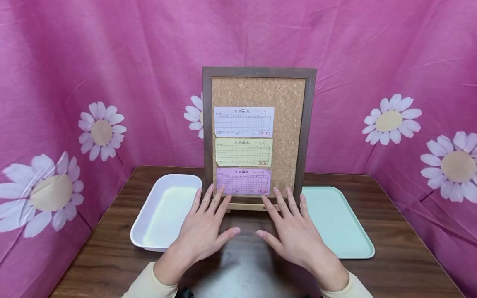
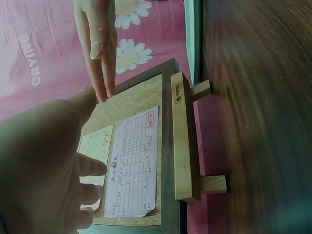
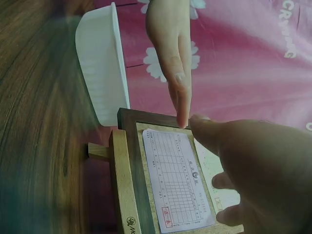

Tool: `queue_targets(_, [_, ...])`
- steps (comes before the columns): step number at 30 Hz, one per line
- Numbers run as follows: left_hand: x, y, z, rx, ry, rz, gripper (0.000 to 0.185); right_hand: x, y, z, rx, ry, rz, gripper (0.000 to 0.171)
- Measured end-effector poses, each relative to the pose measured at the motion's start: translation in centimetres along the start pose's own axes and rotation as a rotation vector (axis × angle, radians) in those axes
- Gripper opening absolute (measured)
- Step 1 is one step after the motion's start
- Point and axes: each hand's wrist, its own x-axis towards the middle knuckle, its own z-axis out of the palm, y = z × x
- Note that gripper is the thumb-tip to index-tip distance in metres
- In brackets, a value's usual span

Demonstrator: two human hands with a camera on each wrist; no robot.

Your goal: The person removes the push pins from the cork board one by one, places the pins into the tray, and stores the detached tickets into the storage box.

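Observation:
A framed cork board [image 1: 290, 124] stands on a small wooden easel [image 1: 246, 206] at the table's middle. Three slips are pinned to it in a column: a white slip [image 1: 244, 121], a yellow slip [image 1: 244, 152] and a purple slip [image 1: 244, 181]. My left hand [image 1: 206, 225] and right hand [image 1: 292, 229] hover flat and open side by side just in front of the board's base, fingers spread, holding nothing. The purple slip [image 2: 134, 163] [image 3: 178, 187] fills both wrist views, with a metal pin at its top.
A white deep tray [image 1: 164, 211] sits left of the board, a flat mint tray [image 1: 337, 221] to the right. The dark wooden table [image 1: 402, 256] is walled by pink daisy-print cloth [image 1: 74, 82] on three sides.

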Motion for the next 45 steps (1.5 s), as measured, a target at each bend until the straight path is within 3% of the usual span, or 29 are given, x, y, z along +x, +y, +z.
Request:
queue_targets(6, [0.1,0.0,-0.1,-0.025,-0.009,-0.012,0.082,0.1,-0.1,-0.2,0.029,0.025,-0.031,0.086])
queue_targets(13, [0.4,-0.2,-0.4,-0.053,0.024,-0.025,0.081,0.4,0.0,-0.2,0.082,0.072,-0.029,0.087])
queue_targets(20, [0.4,-0.3,-0.5,-0.086,0.134,-0.024,0.069,0.6,0.2,0.0,0.139,0.137,-0.033,0.09])
queue_targets(26, [0.3,-0.4,-0.8,-0.114,0.249,-0.026,0.053,1.0,0.4,-0.1,0.212,0.25,-0.054,0.076])
queue_targets(35, [0.5,-1.1,-1.4,-0.162,0.268,-0.052,0.031,2.1,1.2,0.4,0.295,0.461,-0.106,0.043])
queue_targets(45, [1.3,-1.7,-1.8,-0.248,0.285,-0.046,0.015,2.5,1.5,-0.4,0.354,0.462,-0.071,0.033])
